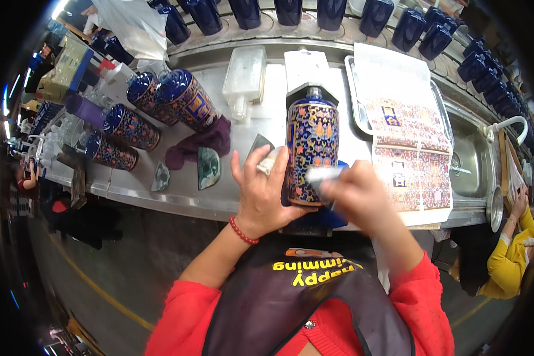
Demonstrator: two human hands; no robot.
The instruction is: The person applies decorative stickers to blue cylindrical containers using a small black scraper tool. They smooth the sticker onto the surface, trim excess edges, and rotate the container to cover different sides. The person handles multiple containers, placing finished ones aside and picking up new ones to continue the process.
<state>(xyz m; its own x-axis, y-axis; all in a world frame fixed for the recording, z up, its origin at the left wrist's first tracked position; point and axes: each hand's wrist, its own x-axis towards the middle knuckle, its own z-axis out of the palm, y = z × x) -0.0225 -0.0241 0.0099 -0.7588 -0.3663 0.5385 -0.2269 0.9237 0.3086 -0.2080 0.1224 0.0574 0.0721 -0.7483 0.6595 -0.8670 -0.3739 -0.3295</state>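
Smoothing looks to be the step in hand: a patterned bottle (314,133) sits over the middle of the metal bench (240,132), right in front of the person, its neck pointing away. The left hand (258,202) grasps it by its left side and base, a pale scrap (268,164) at the fingers too small to name. The right hand (359,196) is blurred but appears closed on a whitish tool (323,174) at the bottle's lower right face — whether it touches, I cannot tell.

Judging by what shows, this bottle is well along: floral wrap covers most of the face in view, though its far side is hidden. Finished-looking work stands at the left; the plain blue bottles (244,12) on the conveyor (267,25) bear no pattern, and printed sheets (409,160) lie at the right, so plenty seems left.

Counting: one bottle between the hands, four wrapped bottles (190,105) at the left, one purple cloth (210,141), three dark green pieces (208,169) — one partly behind the left hand — one clear bottle (245,74) and one tray (351,89). The sheets overlap, so their number is unclear; the plain bottles exceed a dozen, with some cut off from view
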